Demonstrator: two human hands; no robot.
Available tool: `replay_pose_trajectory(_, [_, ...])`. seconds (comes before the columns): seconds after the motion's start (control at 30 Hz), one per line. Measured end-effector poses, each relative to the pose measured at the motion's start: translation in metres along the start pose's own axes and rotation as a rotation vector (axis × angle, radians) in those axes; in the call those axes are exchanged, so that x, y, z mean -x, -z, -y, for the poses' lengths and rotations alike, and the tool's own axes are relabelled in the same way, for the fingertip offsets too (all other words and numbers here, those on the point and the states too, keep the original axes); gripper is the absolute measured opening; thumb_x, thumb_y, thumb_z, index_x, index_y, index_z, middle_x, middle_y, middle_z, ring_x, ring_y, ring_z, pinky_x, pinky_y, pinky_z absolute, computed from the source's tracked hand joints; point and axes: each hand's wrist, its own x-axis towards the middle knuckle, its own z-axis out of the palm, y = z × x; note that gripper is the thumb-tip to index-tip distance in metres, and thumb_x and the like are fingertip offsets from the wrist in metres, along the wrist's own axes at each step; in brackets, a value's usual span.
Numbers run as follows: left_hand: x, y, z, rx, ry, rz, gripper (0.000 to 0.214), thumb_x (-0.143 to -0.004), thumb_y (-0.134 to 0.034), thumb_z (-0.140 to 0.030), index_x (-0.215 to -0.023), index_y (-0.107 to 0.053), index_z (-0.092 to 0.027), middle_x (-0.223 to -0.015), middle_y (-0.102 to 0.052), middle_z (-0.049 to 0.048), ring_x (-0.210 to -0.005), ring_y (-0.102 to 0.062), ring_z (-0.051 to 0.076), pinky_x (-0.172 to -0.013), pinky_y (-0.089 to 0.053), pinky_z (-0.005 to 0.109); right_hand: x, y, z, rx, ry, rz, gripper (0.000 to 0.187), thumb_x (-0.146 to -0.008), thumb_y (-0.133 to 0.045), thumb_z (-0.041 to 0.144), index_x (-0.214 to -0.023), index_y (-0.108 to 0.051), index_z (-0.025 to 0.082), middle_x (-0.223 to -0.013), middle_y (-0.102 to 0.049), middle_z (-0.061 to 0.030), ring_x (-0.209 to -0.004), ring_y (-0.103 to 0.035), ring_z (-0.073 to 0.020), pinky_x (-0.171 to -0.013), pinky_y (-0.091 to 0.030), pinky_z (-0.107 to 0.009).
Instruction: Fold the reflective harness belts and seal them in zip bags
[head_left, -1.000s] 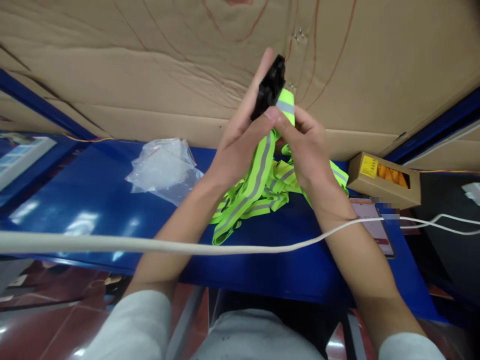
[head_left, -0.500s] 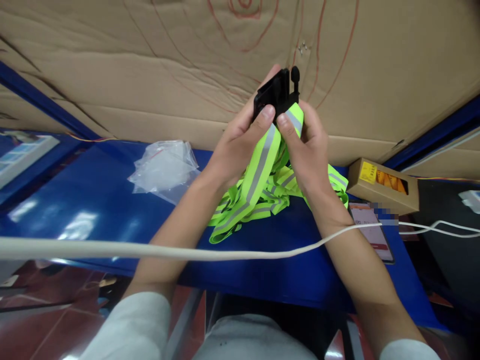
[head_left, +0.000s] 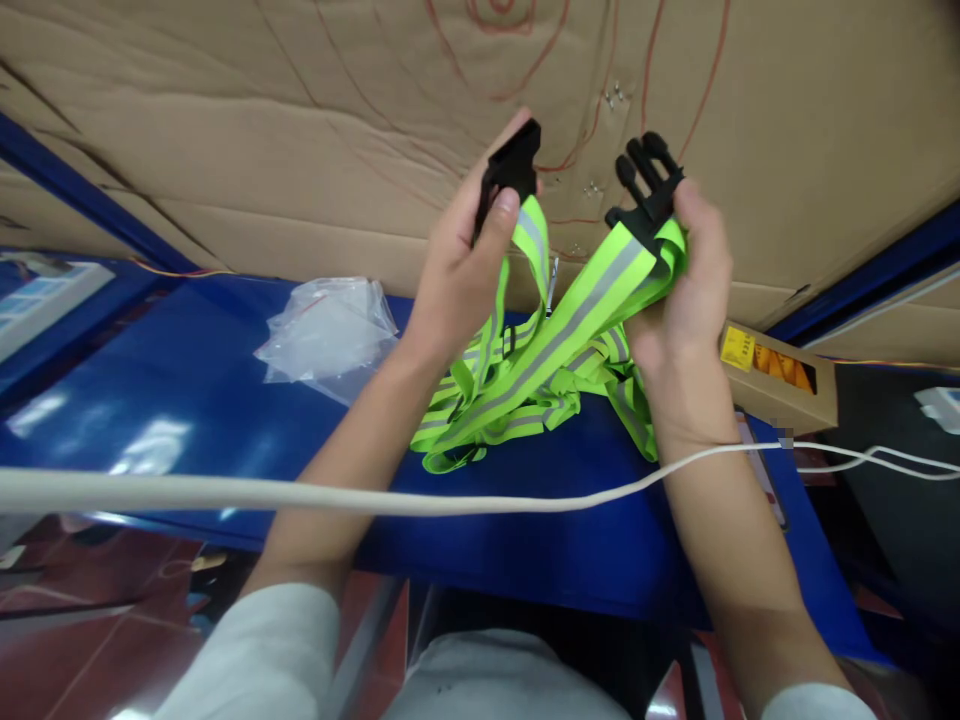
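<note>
Tabletop (head_left: 187, 400), strap (head_left: 555, 345) betw. L hand (head_left: 457, 280), R hand (head_left: 686, 290)

A: What is the person wearing?
B: A pale grey-white top (head_left: 502, 680) with long sleeves. The left sleeve (head_left: 262, 650) and the right sleeve (head_left: 817, 700) both end near the elbows, softly bunched.
A: Anything lower down the arms?
B: The forearms are bare, and so are the left hand (head_left: 457, 290) and the right hand (head_left: 686, 300). A thin dark band (head_left: 712, 441) seems to circle the right wrist.
</note>
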Motion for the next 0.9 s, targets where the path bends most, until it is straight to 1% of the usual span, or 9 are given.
replay_pose_trajectory(0.07, [0.0, 0.003, 0.007, -0.347, -0.197, -0.079, 0.063, -0.108, -0.037, -0.06, -0.161, -0.044, -0.026, -0.154, -0.058, 0.0031, -0.142, -0.049, 0.024, -0.126, -0.035, 0.042, 0.004, -0.005, 0.004, -0.096, -0.008, -0.057, 0.039, -0.092, -0.057, 0.066, -0.087, -0.054, 0.027, -0.101, -0.068, -0.0061, -0.112, -0.068, -0.0273, -0.091, -0.061, -0.042])
replay_pose_trajectory(0.1, [0.001, 0.003, 0.009, -0.49, -0.251, -0.11, 0.062, -0.11, -0.033, -0.055, -0.161, -0.045, -0.021, -0.153, -0.057, 0.0072, -0.141, -0.049, 0.025, -0.124, -0.035, 0.043, 0.008, -0.009, 0.007, -0.156, -0.024, -0.078, 0.038, -0.091, -0.064, 0.061, -0.081, -0.052, 0.027, -0.092, -0.066, -0.0041, -0.1, -0.069, -0.0246, -0.084, -0.062, -0.039])
replay_pose_trajectory(0.13, [0.003, 0.002, 0.009, -0.595, -0.274, -0.139, 0.061, -0.112, -0.029, -0.049, -0.161, -0.046, -0.017, -0.15, -0.058, 0.0108, -0.139, -0.05, 0.026, -0.122, -0.036, 0.044, 0.011, -0.014, 0.01, -0.2, -0.046, -0.067, 0.039, -0.09, -0.068, 0.057, -0.076, -0.048, 0.026, -0.085, -0.063, -0.0018, -0.087, -0.068, -0.0211, -0.076, -0.061, -0.035])
replay_pose_trajectory(0.2, [0.006, -0.001, 0.008, -0.7, -0.267, -0.174, 0.059, -0.112, -0.025, -0.041, -0.161, -0.046, -0.016, -0.145, -0.059, 0.0138, -0.137, -0.052, 0.027, -0.118, -0.037, 0.044, 0.017, -0.023, 0.015, -0.295, -0.073, -0.05, 0.042, -0.088, -0.075, 0.048, -0.07, -0.044, 0.025, -0.074, -0.057, 0.0022, -0.068, -0.058, -0.0149, -0.063, -0.055, -0.028])
replay_pose_trajectory(0.27, [0.007, -0.004, 0.006, -0.732, -0.263, -0.194, 0.058, -0.11, -0.026, -0.037, -0.162, -0.045, -0.018, -0.146, -0.058, 0.0137, -0.136, -0.051, 0.028, -0.118, -0.036, 0.044, 0.021, -0.028, 0.018, -0.378, -0.079, -0.052, 0.042, -0.085, -0.079, 0.042, -0.069, -0.044, 0.025, -0.068, -0.052, 0.0047, -0.061, -0.051, -0.0115, -0.056, -0.047, -0.024])
replay_pose_trajectory(0.4, [0.007, -0.005, 0.005, -0.734, -0.268, -0.205, 0.06, -0.105, -0.034, -0.03, -0.162, -0.044, -0.016, -0.147, -0.058, 0.014, -0.136, -0.052, 0.029, -0.118, -0.036, 0.044, 0.021, -0.025, 0.021, -0.4, -0.133, -0.045, 0.041, -0.085, -0.081, 0.043, -0.07, -0.047, 0.024, -0.068, -0.053, 0.0048, -0.059, -0.048, -0.0107, -0.049, -0.041, -0.023])
replay_pose_trajectory(0.57, [0.005, 0.0, 0.005, -0.722, -0.276, -0.159, 0.064, -0.104, -0.033, -0.036, -0.168, -0.033, -0.024, -0.153, -0.056, 0.009, -0.139, -0.052, 0.03, -0.121, -0.034, 0.048, 0.015, -0.012, 0.023, -0.205, -0.21, 0.005, 0.041, -0.091, -0.075, 0.042, -0.071, -0.044, 0.026, -0.066, -0.055, 0.0052, -0.056, -0.048, -0.0107, -0.048, -0.041, -0.023])
replay_pose_trajectory(0.77, [0.008, -0.003, 0.004, -0.735, -0.259, -0.134, 0.066, -0.103, -0.032, -0.038, -0.168, -0.03, -0.028, -0.158, -0.052, 0.0073, -0.145, -0.048, 0.031, -0.124, -0.032, 0.051, 0.012, -0.01, 0.019, -0.258, -0.215, 0.001, 0.035, -0.091, -0.072, 0.032, -0.07, -0.046, 0.023, -0.06, -0.053, 0.0071, -0.051, -0.045, -0.007, -0.046, -0.037, -0.02])
replay_pose_trajectory(0.9, [0.012, -0.011, 0.0, -0.729, -0.272, -0.103, 0.068, -0.102, -0.034, -0.036, -0.168, -0.027, -0.021, -0.165, -0.046, 0.0098, -0.146, -0.048, 0.03, -0.125, -0.031, 0.049, 0.014, -0.012, 0.017, -0.274, -0.226, 0.041, 0.034, -0.089, -0.076, 0.036, -0.071, -0.05, 0.023, -0.063, -0.053, 0.0064, -0.049, -0.046, -0.0082, -0.042, -0.037, -0.023])
